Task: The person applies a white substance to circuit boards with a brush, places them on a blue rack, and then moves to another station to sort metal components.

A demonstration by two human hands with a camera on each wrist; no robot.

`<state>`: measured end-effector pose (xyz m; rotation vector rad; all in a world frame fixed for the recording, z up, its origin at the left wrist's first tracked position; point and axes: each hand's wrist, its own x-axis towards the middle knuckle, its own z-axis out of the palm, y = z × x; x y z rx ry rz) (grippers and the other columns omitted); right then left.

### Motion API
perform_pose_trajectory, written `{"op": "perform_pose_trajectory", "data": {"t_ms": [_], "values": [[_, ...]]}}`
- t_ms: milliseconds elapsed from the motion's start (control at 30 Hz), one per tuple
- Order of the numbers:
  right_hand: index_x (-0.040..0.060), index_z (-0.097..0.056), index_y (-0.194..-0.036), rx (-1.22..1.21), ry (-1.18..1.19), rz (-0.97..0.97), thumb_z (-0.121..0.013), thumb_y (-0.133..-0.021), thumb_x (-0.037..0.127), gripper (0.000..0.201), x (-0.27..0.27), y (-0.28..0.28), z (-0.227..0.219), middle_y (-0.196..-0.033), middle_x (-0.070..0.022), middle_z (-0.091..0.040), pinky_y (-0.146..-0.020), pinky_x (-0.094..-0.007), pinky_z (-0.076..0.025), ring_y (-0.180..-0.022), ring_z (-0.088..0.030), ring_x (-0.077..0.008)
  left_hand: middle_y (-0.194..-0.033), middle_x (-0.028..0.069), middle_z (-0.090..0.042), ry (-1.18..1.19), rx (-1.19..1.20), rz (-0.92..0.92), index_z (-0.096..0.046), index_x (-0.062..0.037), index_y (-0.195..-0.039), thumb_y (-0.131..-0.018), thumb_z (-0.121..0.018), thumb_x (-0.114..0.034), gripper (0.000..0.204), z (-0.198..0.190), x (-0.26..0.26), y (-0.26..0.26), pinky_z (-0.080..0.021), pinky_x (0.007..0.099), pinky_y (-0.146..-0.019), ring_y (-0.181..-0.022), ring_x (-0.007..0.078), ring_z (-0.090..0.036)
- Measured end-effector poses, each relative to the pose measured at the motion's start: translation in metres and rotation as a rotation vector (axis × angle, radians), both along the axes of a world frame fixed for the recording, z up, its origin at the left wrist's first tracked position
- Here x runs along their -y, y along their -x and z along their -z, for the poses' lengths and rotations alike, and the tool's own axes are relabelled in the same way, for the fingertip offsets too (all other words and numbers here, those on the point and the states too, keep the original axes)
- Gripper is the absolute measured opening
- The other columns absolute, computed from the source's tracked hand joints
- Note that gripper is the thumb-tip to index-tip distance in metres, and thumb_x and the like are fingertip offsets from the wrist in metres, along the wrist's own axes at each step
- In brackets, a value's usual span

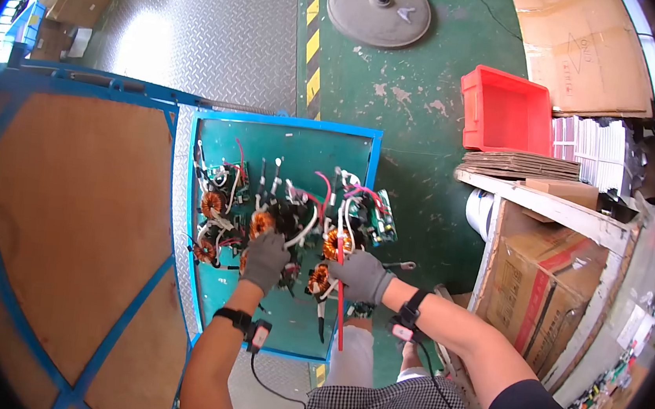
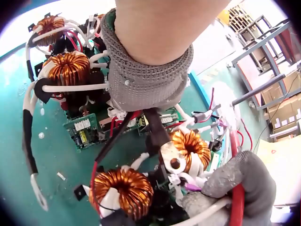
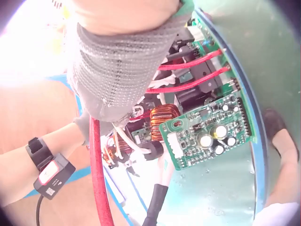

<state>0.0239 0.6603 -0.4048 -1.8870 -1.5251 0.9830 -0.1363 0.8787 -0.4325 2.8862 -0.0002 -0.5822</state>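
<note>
Both hands wear grey gloves and are among circuit boards with copper-wound coils on a green-topped table (image 1: 215,312). My left hand (image 1: 265,260) reaches down beside a copper coil (image 1: 262,224); its fingertips are hidden, so I cannot tell what they hold. My right hand (image 1: 364,277) has its fingers round a long red rod (image 1: 340,308), which also shows in the right wrist view as a thick red length (image 3: 99,179). White cables (image 2: 70,88) and other copper coils (image 2: 122,190) lie around the hands. A green board (image 3: 207,132) with capacitors stands near the right hand.
The table has a raised blue rim (image 1: 288,123). A blue-framed wooden panel (image 1: 75,204) adjoins it on the left. To the right stand a white-edged shelf (image 1: 548,206) with cardboard boxes (image 1: 544,292) and a red bin (image 1: 506,111). A round metal base (image 1: 349,17) stands on the floor ahead.
</note>
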Motion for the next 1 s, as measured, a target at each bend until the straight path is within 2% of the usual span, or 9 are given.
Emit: {"op": "perform_pose_trajectory", "data": {"t_ms": [100, 167, 333, 433, 600, 733, 867, 933, 1000], "values": [[0.0129, -0.06, -0.093, -0.028, 0.005, 0.161, -0.066, -0.072, 0.022, 0.023, 0.027, 0.008, -0.045, -0.063, -0.0104, -0.059, -0.059, -0.0445, -0.048, -0.063, -0.064, -0.0323, -0.102, 0.0091, -0.062, 0.114, -0.008, -0.04, -0.07, -0.015, -0.076, -0.075, -0.062, -0.015, 0.008, -0.054, 0.031, 0.008, -0.037, 0.042, -0.102, -0.11, 0.0284, -0.055], [0.012, -0.06, -0.084, -0.071, -0.194, 0.289, -0.069, -0.072, 0.021, 0.018, 0.048, 0.009, -0.088, -0.059, -0.0086, -0.056, -0.054, -0.0423, -0.046, -0.056, -0.06, -0.0313, -0.1, 0.0089, -0.062, 0.16, -0.015, -0.072, -0.069, -0.0155, -0.075, -0.075, -0.062, -0.014, 0.007, -0.101, 0.043, 0.013, -0.038, 0.0424, -0.1, -0.107, 0.0285, -0.056], [0.0095, -0.055, -0.078, -0.036, -0.367, 0.416, -0.07, -0.079, 0.017, 0.017, 0.114, -0.013, -0.249, -0.068, -0.0092, -0.063, -0.055, -0.0384, -0.051, -0.06, -0.064, -0.0283, -0.088, 0.0083, -0.059, 0.266, 0.017, -0.079, -0.066, -0.0164, -0.073, -0.07, -0.066, -0.014, 0.003, -0.229, 0.078, 0.008, -0.04, 0.0448, -0.092, -0.097, 0.0296, -0.056], [0.0101, -0.055, -0.077, 0.043, -0.504, 0.474, -0.072, -0.077, 0.016, 0.018, 0.172, -0.016, -0.328, -0.064, -0.0077, -0.057, -0.052, -0.0404, -0.046, -0.057, -0.058, -0.0294, -0.085, 0.0076, -0.057, 0.285, 0.102, 0.016, -0.065, -0.0169, -0.069, -0.061, -0.073, -0.011, 0.013, -0.317, 0.109, -0.014, -0.041, 0.045, -0.088, -0.09, 0.03, -0.056], [0.0069, -0.06, -0.085, 0.312, -0.663, 0.628, -0.076, -0.071, 0.017, 0.023, 0.275, -0.017, -0.464, -0.073, -0.0094, -0.061, -0.056, -0.0401, -0.047, -0.061, -0.058, -0.0302, -0.086, 0.0097, -0.057, 0.257, 0.177, 0.307, -0.068, -0.0167, -0.073, -0.062, -0.074, -0.017, 0.013, -0.455, 0.171, -0.086, -0.042, 0.0444, -0.088, -0.095, 0.0325, -0.058], [0.0087, -0.058, -0.082, 0.535, -0.678, 0.862, -0.078, -0.068, 0.014, 0.025, 0.381, -0.001, -0.503, -0.079, -0.0136, -0.065, -0.053, -0.0384, -0.048, -0.061, -0.062, -0.0296, -0.088, 0.0103, -0.058, 0.179, 0.298, 0.651, -0.066, -0.0125, -0.077, -0.071, -0.064, -0.018, 0.008, -0.529, 0.265, -0.162, -0.043, 0.045, -0.088, -0.097, 0.0318, -0.058], [0.0099, -0.054, -0.077, 0.714, -0.539, 1.09, -0.076, -0.07, 0.009, 0.024, 0.468, 0.032, -0.5, -0.066, -0.0076, -0.058, -0.049, -0.0371, -0.046, -0.055, -0.06, -0.0279, -0.082, 0.0087, -0.056, 0.175, 0.453, 0.899, -0.065, -0.0119, -0.073, -0.067, -0.066, -0.014, 0.007, -0.537, 0.364, -0.238, -0.045, 0.0411, -0.083, -0.09, 0.0285, -0.057], [0.0101, -0.052, -0.075, 0.773, -0.487, 1.199, -0.076, -0.07, 0.009, 0.024, 0.497, 0.049, -0.482, -0.064, -0.0063, -0.057, -0.049, -0.0367, -0.045, -0.052, -0.058, -0.0277, -0.083, 0.0094, -0.058, 0.072, 0.43, 0.978, -0.067, -0.0111, -0.073, -0.068, -0.064, -0.012, 0.005, -0.54, 0.42, -0.273, -0.046, 0.041, -0.082, -0.09, 0.0284, -0.059], [0.0087, -0.051, -0.075, 0.401, -0.386, 1.568, -0.074, -0.071, 0.008, 0.024, 0.538, 0.092, -0.388, -0.063, -0.0067, -0.055, -0.049, -0.0358, -0.045, -0.051, -0.057, -0.0261, -0.084, 0.0109, -0.062, -0.025, 0.41, 1.021, -0.069, -0.0106, -0.073, -0.07, -0.063, -0.01, 0.007, -0.527, 0.483, -0.296, -0.047, 0.0405, -0.081, -0.089, 0.0291, -0.062]]}}
